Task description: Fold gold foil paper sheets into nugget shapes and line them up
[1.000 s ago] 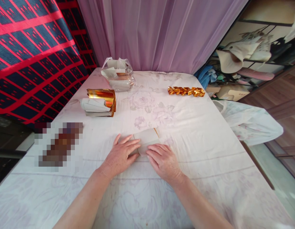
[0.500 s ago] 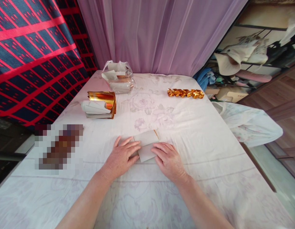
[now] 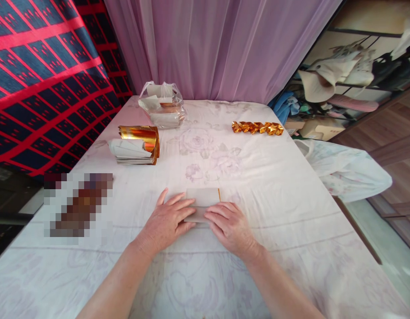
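Observation:
A folded sheet of pale grey paper (image 3: pixel 203 196) lies on the cloth between my hands, with a thin gold strip at its right edge. Its lower part is folded over in a flap. My left hand (image 3: pixel 168 217) rests flat with spread fingers, the fingertips touching the paper's left side. On the right, my right hand (image 3: pixel 230 223) has its fingers bent together on the flap; part of the flap is hidden under them.
A stack of gold-and-white paper sheets (image 3: pixel 135 153) stands to the left. Behind it sits a clear plastic bag (image 3: pixel 161 106) with more paper. A row of folded gold pieces (image 3: pixel 257 128) lies far right. A blurred-out item (image 3: pixel 80 204) is at left. A purple curtain (image 3: pixel 208 48) hangs behind the table.
The paper has turned from tilted to nearly straight, and its lower flap looks narrower. My right hand has shifted slightly left over the flap. My left hand has hardly moved.

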`<state>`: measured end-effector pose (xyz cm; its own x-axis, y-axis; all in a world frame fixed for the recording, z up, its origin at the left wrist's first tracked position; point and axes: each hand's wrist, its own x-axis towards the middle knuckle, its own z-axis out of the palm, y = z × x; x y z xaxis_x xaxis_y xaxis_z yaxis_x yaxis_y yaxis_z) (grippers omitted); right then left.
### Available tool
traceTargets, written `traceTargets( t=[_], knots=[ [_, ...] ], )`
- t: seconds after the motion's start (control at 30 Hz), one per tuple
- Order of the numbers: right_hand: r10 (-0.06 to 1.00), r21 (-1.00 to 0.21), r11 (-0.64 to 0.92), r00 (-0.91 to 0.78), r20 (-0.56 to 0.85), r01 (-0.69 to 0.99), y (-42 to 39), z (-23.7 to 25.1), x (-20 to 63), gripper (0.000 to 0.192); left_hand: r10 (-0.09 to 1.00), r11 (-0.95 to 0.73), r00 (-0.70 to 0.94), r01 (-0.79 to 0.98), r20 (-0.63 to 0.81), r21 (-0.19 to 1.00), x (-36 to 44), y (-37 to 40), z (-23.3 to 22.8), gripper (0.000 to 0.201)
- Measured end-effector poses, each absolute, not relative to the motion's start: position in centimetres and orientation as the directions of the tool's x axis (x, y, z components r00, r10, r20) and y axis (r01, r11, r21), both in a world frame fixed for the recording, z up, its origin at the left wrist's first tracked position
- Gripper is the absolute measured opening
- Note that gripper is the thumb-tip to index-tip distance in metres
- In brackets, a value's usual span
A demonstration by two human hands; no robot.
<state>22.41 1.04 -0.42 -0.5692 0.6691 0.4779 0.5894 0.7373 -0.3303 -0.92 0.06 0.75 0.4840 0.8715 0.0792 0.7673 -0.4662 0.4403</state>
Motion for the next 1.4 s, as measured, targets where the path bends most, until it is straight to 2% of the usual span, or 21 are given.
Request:
traceTargets(
  t=[0.2, 0.4, 0.6, 0.77, 0.87, 1.0, 1.4],
  knots=[
    [0.737, -0.4, 0.672, -0.51, 0.444, 0.623, 1.4, -0.7, 23.6, 0.023, 0.872, -0.474, 0.475, 0.764, 0.116, 0.438, -0.8, 0.1, 0.8, 0.023],
    [0.779, -0.457, 0.625, -0.463, 0.423, 0.633, 1.6, -0.7, 23.7, 0.017, 0.887, -0.43, 0.459, 0.769, 0.06, 0.474, -0.7, 0.2, 1.1, 0.019],
    [0.812, -0.47, 0.575, -0.399, 0.426, 0.669, 1.8, -1.0, 23.6, 0.02, 0.93, -0.34, 0.363, 0.78, 0.064, 0.526, -0.2, 0.4, 0.9, 0.022],
    [0.844, -0.493, 0.519, -0.328, 0.424, 0.698, 1.8, -1.4, 23.2, 0.022, 0.956, -0.29, 0.268, 0.784, 0.122, 0.548, 0.5, 0.4, 0.3, 0.016],
    [0.86, -0.488, 0.483, -0.289, 0.421, 0.727, 1.9, -1.5, 23.0, 0.023, 0.965, -0.261, 0.211, 0.788, 0.153, 0.557, 0.8, 0.4, 0.2, 0.01],
    [0.875, -0.478, 0.452, -0.269, 0.404, 0.753, 2.0, -1.6, 22.9, 0.025, 0.972, -0.235, 0.174, 0.799, 0.161, 0.554, 1.0, 0.5, 0.2, 0.014],
    [0.892, -0.345, 0.369, -0.223, 0.394, 0.863, 1.9, -1.4, 22.5, 0.025, 0.953, -0.301, 0.232, 0.813, 0.197, 0.499, 1.1, 0.4, -0.1, 0.021]
  ],
)
